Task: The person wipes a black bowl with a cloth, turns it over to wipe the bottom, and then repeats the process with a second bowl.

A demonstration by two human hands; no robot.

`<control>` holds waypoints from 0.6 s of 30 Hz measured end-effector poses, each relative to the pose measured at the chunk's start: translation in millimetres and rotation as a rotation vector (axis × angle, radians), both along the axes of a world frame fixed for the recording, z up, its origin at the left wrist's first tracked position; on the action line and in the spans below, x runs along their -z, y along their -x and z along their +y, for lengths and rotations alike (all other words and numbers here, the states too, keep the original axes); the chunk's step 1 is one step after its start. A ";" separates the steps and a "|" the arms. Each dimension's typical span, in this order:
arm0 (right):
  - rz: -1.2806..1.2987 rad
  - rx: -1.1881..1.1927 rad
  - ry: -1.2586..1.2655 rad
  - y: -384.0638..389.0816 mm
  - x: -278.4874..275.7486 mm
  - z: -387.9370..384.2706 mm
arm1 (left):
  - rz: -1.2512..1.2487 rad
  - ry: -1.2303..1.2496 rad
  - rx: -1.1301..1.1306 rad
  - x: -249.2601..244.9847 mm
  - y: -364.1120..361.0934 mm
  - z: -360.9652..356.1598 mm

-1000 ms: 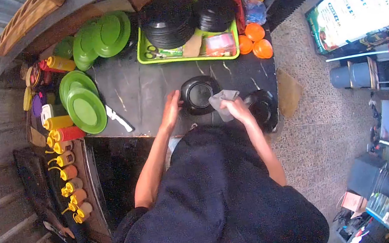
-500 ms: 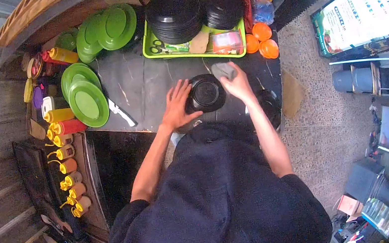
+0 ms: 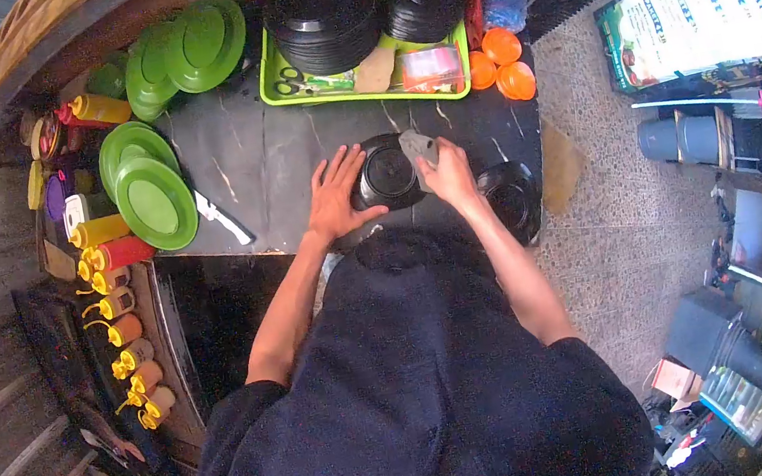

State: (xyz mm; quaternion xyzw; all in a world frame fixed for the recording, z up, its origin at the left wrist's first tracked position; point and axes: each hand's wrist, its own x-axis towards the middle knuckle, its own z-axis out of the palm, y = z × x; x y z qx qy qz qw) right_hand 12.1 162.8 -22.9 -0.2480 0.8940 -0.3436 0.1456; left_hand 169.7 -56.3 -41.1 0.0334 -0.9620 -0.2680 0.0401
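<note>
A round black dish (image 3: pixel 389 176) lies upside down on the dark marbled table (image 3: pixel 244 175), its ring-shaped base facing up. My left hand (image 3: pixel 335 192) rests against its left side, with the fingers spread and the thumb along the near edge. My right hand (image 3: pixel 448 173) grips a grey cloth (image 3: pixel 417 146) and presses it at the dish's right rim. Another black dish (image 3: pixel 510 203) is to the right of my right hand, near the table's edge.
Stacked black plates (image 3: pixel 324 20) stand in a green tray (image 3: pixel 360 95) at the back. Green plates (image 3: pixel 156 204), a knife (image 3: pixel 224 218) and sauce bottles (image 3: pixel 124 328) are at the left. Orange bowls (image 3: pixel 515 80) sit at the back right.
The cloth in my right hand has moved from beside the dish's far right onto its right rim. The camera view has shifted, and the second black dish shows more fully.
</note>
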 end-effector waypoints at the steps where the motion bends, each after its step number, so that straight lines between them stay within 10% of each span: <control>1: -0.021 0.077 0.019 -11.3 -4.1 3.8 | -0.003 -0.002 -0.003 -0.9 0.1 -0.2; 7: -0.020 -0.001 0.017 -46.6 -6.2 39.1 | -0.007 -0.014 -0.002 -1.2 0.2 0.0; 11: -0.456 0.161 0.246 -9.9 1.0 59.8 | 0.032 -0.110 -0.016 -0.6 -3.0 -0.4; 18: -0.073 0.165 0.060 28.0 -3.5 15.3 | 0.006 -0.035 -0.096 9.2 -24.9 -2.5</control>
